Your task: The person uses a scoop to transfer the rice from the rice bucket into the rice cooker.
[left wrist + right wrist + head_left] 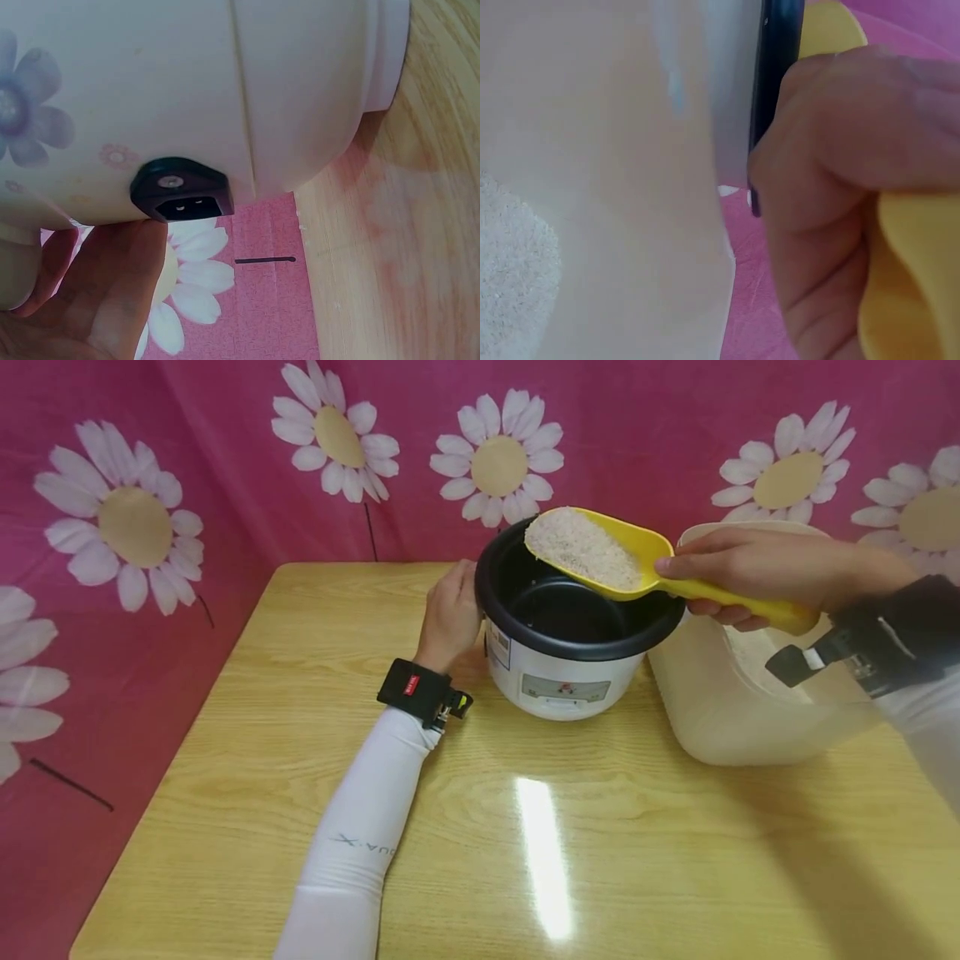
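Note:
A white rice cooker (pixel 562 681) with a black inner rim stands lidless on the table, its dark inside visible. My left hand (pixel 452 614) grips its left side near the rim; in the left wrist view, the left hand (pixel 105 292) lies against the cooker's body beside a black power socket (pixel 184 191). In my right hand (pixel 757 568) is the handle of a yellow scoop (pixel 652 547). The scoop is heaped with rice (pixel 588 547) and held over the cooker's opening. The right wrist view shows the right hand (pixel 817 195) curled round the yellow handle.
Right of the cooker, close to it, stands a translucent off-white bin (pixel 712 718) with rice (pixel 510 262) inside, partly under the right arm. Behind the wooden table (pixel 300 693) hangs a pink cloth (pixel 615 435) printed with daisies.

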`<state>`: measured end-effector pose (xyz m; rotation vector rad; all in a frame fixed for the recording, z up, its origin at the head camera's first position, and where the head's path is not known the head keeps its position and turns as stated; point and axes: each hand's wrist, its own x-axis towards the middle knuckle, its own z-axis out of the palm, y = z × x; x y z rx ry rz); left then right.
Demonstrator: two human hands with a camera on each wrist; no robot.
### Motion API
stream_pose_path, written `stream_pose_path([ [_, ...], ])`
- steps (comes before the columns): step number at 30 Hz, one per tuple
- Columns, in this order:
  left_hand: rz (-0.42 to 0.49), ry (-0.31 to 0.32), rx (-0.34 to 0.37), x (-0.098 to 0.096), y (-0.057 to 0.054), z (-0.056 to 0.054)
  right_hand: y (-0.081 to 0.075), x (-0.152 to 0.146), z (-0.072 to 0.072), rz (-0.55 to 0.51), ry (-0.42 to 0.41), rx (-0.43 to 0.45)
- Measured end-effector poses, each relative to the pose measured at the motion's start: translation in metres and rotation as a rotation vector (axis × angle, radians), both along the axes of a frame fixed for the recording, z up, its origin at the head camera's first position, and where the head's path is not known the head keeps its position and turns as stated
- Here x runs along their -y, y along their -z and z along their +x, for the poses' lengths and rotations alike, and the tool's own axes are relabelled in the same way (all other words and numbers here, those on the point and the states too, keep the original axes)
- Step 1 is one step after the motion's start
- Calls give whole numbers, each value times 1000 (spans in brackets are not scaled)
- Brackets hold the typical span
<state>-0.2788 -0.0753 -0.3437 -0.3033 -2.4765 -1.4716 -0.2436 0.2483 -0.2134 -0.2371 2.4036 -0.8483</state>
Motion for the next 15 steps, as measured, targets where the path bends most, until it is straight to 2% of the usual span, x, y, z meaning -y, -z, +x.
stream_pose_path([
  [6, 3, -12, -1, 0, -1, 0, -7, 5, 3, 96, -14, -9],
  [15, 16, 15, 12, 0, 0, -1, -14, 5, 7, 231, -82, -29],
])
